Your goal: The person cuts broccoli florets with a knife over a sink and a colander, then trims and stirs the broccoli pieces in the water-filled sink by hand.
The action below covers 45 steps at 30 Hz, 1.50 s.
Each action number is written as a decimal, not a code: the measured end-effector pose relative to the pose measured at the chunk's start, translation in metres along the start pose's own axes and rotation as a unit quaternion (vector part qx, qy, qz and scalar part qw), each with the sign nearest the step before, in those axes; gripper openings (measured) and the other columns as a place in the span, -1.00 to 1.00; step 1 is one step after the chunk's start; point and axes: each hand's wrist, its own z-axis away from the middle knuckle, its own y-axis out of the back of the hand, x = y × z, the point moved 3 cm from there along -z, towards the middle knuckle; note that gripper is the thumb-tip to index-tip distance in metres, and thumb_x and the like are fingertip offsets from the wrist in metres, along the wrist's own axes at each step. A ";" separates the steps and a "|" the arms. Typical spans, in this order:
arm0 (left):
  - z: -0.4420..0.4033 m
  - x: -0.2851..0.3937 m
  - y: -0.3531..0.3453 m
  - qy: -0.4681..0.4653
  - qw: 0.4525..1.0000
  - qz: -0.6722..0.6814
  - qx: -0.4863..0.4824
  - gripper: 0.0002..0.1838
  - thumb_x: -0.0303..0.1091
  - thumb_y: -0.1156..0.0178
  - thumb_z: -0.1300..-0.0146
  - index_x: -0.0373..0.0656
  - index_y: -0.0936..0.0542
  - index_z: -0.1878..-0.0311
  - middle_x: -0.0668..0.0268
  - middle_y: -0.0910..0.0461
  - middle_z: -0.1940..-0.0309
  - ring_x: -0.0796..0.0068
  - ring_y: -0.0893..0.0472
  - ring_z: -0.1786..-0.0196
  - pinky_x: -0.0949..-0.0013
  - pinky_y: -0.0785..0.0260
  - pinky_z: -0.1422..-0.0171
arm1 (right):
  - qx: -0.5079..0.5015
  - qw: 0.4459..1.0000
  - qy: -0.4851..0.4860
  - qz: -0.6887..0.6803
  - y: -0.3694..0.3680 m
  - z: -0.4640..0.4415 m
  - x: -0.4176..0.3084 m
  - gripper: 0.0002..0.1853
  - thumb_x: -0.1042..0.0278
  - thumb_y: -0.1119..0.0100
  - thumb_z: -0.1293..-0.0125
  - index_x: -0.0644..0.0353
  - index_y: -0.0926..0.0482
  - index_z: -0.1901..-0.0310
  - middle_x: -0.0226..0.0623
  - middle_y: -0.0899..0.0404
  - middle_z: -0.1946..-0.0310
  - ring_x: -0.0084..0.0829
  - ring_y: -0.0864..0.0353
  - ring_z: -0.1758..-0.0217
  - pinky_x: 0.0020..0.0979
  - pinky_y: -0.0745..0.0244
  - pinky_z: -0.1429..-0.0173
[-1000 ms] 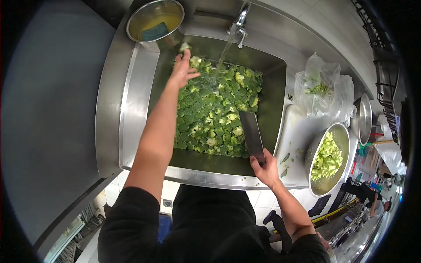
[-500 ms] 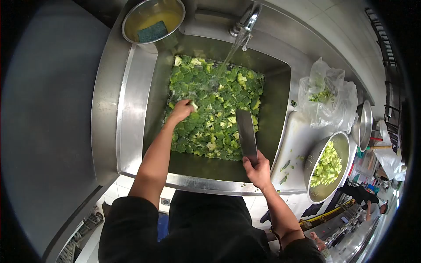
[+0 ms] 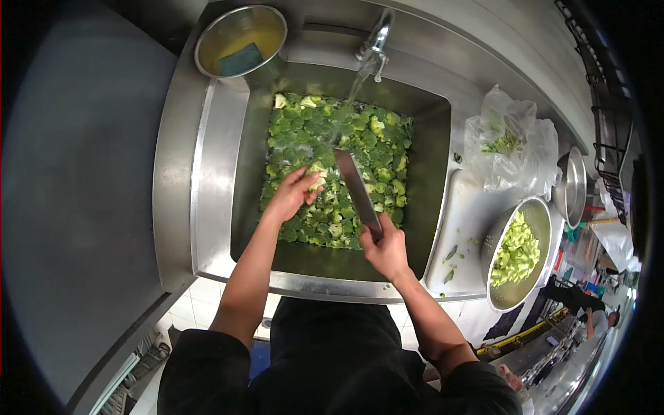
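Observation:
Between the thumb and fingers of my left hand is a pale green broccoli floret, held above the sink. My right hand is wrapped round the handle of a cleaver, its broad blade pointing up and to the left, close to the floret. Below both hands, many broccoli florets float in the water and fill the metal sink. Water runs from the faucet into the sink at the back.
On the right stands a colander holding pale green cut pieces, beside a white cutting board with scraps. Behind it lies a clear plastic bag with greens. A metal bowl with a green sponge sits at the back left. Another person is far right.
My left hand has lifted the floret and turned, moving right toward the cleaver. The cleaver in my right hand has shifted left and tilted, so the two hands are closer together.

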 end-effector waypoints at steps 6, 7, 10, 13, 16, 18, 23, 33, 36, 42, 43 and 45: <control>0.030 0.015 -0.039 -0.023 0.996 -0.045 -0.068 -0.49 -0.47 -0.17 -0.42 -0.12 -0.38 -0.42 0.30 -0.62 0.21 0.72 -0.30 0.56 0.55 -0.10 0.53 | 0.031 0.999 0.025 0.025 -0.001 -0.015 -0.018 -0.72 0.37 -0.27 -0.26 0.25 -0.52 0.03 0.00 -0.67 0.48 -0.10 -0.67 0.57 -0.19 -0.53 0.43; 0.024 0.012 -0.036 -0.027 0.998 -0.018 -0.058 -0.47 -0.48 -0.23 -0.38 -0.07 -0.39 -0.39 0.43 -0.50 0.30 0.75 -0.26 0.61 0.62 -0.07 0.58 | 0.031 0.999 0.027 0.023 -0.002 -0.015 -0.017 -0.72 0.37 -0.27 -0.26 0.25 -0.52 0.03 0.00 -0.67 0.48 -0.10 -0.67 0.57 -0.19 -0.53 0.43; -0.006 0.037 -0.014 -0.026 0.991 0.081 0.101 -0.56 -0.49 -0.21 -0.39 -0.10 -0.42 -0.30 0.37 -0.57 0.26 0.74 -0.25 0.65 0.61 -0.11 0.61 | 0.037 0.999 0.009 -0.014 -0.001 -0.013 -0.007 -0.74 0.37 -0.28 -0.25 0.25 -0.53 0.07 -0.01 -0.68 0.45 -0.12 -0.67 0.56 -0.17 -0.53 0.42; -0.050 0.085 0.002 -0.096 0.990 0.054 0.083 -0.64 -0.37 -0.27 -0.37 -0.12 -0.43 -0.17 0.27 -0.64 0.17 0.61 -0.57 0.34 0.55 -0.41 0.34 | 0.035 0.999 -0.004 -0.024 0.001 -0.005 0.003 -0.81 0.38 -0.27 -0.26 0.26 -0.55 0.15 -0.04 -0.68 0.47 -0.19 -0.67 0.57 -0.23 -0.53 0.42; -0.071 0.132 0.001 -0.153 0.968 0.183 0.082 -0.75 -0.28 -0.28 -0.39 -0.11 -0.50 -0.04 0.32 -0.64 0.29 0.40 -0.66 -0.08 0.40 -0.52 0.03 | 0.020 0.998 -0.050 -0.017 -0.002 0.005 0.011 -0.83 0.38 -0.27 -0.27 0.27 -0.55 0.21 -0.09 -0.65 0.54 -0.27 -0.65 0.60 -0.29 -0.49 0.45; -0.090 0.126 0.022 -0.145 0.964 0.179 0.132 -0.84 -0.33 -0.25 -0.40 -0.13 -0.54 0.05 0.26 -0.62 0.28 0.31 -0.67 -0.06 0.34 -0.54 0.04 | 0.033 0.998 -0.041 -0.032 -0.006 0.014 0.018 -0.84 0.38 -0.28 -0.27 0.27 -0.54 0.24 -0.10 -0.63 0.57 -0.30 -0.63 0.62 -0.30 -0.47 0.46; -0.124 0.003 0.065 -0.033 0.820 -0.561 0.112 -0.60 -0.23 -0.30 -0.32 -0.18 -0.58 -0.16 0.01 -0.62 -0.12 0.09 -0.63 -0.15 0.08 -0.54 -0.15 | 0.029 0.999 -0.043 -0.017 -0.004 0.027 0.022 -0.80 0.38 -0.30 -0.26 0.29 -0.48 0.33 -0.08 -0.60 0.61 -0.29 -0.62 0.65 -0.30 -0.45 0.50; -0.075 -0.015 0.042 0.022 0.876 -0.460 0.144 -0.56 -0.23 -0.25 -0.38 -0.09 -0.48 -0.28 0.12 -0.54 -0.11 0.15 -0.60 -0.11 0.06 -0.53 -0.18 | -0.002 0.998 -0.060 0.013 -0.009 0.012 0.018 -0.81 0.37 -0.27 -0.26 0.25 -0.46 0.33 -0.04 -0.60 0.63 -0.11 -0.66 0.60 -0.20 -0.49 0.48; -0.041 -0.009 0.030 -0.067 0.965 -0.208 0.142 -0.63 -0.29 -0.18 -0.42 -0.12 -0.52 -0.25 0.20 -0.58 0.01 0.35 -0.61 0.10 0.19 -0.54 -0.02 | 0.006 0.999 -0.033 0.022 -0.009 0.001 0.007 -0.83 0.38 -0.26 -0.26 0.26 -0.51 0.25 -0.04 -0.61 0.60 -0.12 -0.66 0.60 -0.17 -0.50 0.47; 0.028 0.011 -0.044 0.024 0.971 0.215 -0.103 -0.65 -0.30 -0.11 -0.50 -0.14 -0.53 -0.28 0.27 -0.62 0.04 0.49 -0.60 0.19 0.35 -0.48 0.07 | 0.028 0.997 0.064 -0.017 -0.007 -0.019 -0.030 -0.81 0.48 -0.28 -0.26 0.30 -0.56 0.12 -0.18 -0.68 0.50 -0.44 -0.64 0.59 -0.39 -0.49 0.49; 0.031 0.009 -0.049 -0.010 0.982 0.151 -0.113 -0.64 -0.30 -0.11 -0.51 -0.18 -0.51 -0.29 0.29 -0.63 0.07 0.53 -0.58 0.21 0.37 -0.47 0.09 | 0.034 0.996 0.083 -0.023 -0.005 -0.020 -0.038 -0.72 0.49 -0.26 -0.25 0.26 -0.56 0.00 -0.12 -0.68 0.45 -0.36 -0.64 0.60 -0.33 -0.49 0.49; 0.038 0.009 -0.061 -0.041 0.991 0.083 -0.091 -0.63 -0.38 -0.11 -0.51 -0.28 -0.49 -0.31 0.36 -0.63 0.17 0.64 -0.50 0.29 0.46 -0.43 0.15 | 0.046 0.991 0.126 -0.020 0.002 -0.019 -0.048 -0.55 0.53 -0.23 -0.23 0.23 -0.55 -0.19 -0.02 -0.70 0.32 -0.25 -0.64 0.58 -0.28 -0.53 0.47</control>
